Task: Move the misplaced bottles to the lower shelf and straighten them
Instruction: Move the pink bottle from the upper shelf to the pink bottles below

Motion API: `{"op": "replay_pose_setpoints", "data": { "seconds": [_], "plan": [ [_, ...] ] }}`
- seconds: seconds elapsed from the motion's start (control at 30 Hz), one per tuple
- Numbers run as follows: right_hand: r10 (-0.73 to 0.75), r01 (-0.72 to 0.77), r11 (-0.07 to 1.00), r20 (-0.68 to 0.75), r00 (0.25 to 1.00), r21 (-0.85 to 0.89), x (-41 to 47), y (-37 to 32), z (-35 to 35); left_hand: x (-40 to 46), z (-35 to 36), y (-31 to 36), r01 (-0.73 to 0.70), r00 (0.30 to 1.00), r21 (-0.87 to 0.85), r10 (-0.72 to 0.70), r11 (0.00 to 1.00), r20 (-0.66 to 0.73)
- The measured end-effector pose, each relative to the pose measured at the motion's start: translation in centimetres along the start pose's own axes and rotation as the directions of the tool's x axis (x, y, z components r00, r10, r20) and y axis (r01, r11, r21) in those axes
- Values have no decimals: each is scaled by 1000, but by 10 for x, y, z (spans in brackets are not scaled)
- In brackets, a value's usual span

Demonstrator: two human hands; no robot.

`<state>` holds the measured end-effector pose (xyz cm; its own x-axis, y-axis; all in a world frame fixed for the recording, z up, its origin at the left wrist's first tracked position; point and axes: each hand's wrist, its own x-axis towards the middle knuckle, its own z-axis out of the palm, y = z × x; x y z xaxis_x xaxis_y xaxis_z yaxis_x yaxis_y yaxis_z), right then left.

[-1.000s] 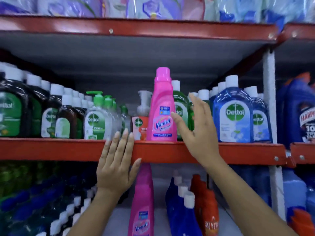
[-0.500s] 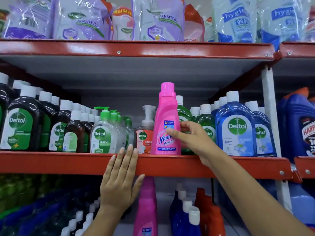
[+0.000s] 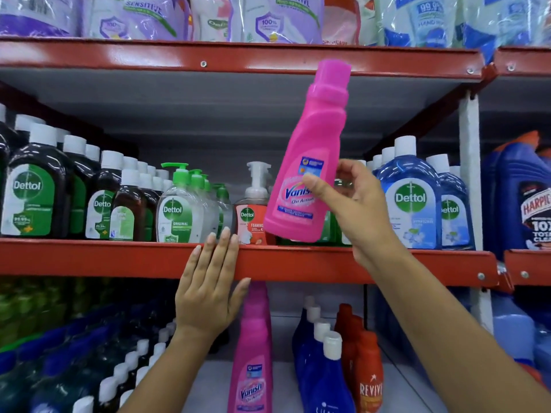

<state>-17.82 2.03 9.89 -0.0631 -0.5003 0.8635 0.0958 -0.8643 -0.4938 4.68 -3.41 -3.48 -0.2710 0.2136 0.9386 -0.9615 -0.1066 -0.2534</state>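
a: obs — where is the pink bottle (image 3: 310, 162) right now?

b: clear of the middle shelf (image 3: 328, 263), in the air just above its red front edge. your right hand (image 3: 354, 204) is wrapped around its lower body, thumb across the label, fingers behind. cap leans up and to the right, base toward the left.

a: why tilted like that?

b: my reading: your wrist comes in from below and to the right, so the bottle pivots about the grip. the tilt also keeps the base off the soap bottles (image 3: 190, 204) it stood among.

a: and your left hand (image 3: 208, 287)?

b: flat and spread against the red front edge, fingertips at its top edge, holding nothing. looks like a brace while you reach up, a judgement only.

a: note the bottle's look.

b: bright pink opaque plastic, wide pink cap, narrow neck over a broader body. front label with a blue square near the top and a dark blue band low down. no dents or leaks that i can see. contents hidden.

a: destination?

b: the lower shelf (image 3: 396, 389) has a matching pink bottle (image 3: 253, 362) standing almost straight below, beside dark blue bottles (image 3: 322, 368). that row is the likely spot; you have not lowered it yet.
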Motion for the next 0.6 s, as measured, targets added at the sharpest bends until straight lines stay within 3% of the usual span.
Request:
{"op": "replay_pose_setpoints", "data": {
  "seconds": [0.2, 0.4, 0.6],
  "plan": [
    [104, -109, 985, 43, 994, 135, -38, -18, -12, -1, -1, 1, 2, 1000, -13, -2, 1000, 4],
    [229, -244, 951, 97, 969, 189, -95, 11, -19, -2, 1, 0, -3, 1000, -17, 3, 1000, -16],
    [298, -306, 945, 83, 951, 114, -150, 61, -18, -4, 2, -1, 0, 1000, -9, 0, 1000, -20]
  ]
}}
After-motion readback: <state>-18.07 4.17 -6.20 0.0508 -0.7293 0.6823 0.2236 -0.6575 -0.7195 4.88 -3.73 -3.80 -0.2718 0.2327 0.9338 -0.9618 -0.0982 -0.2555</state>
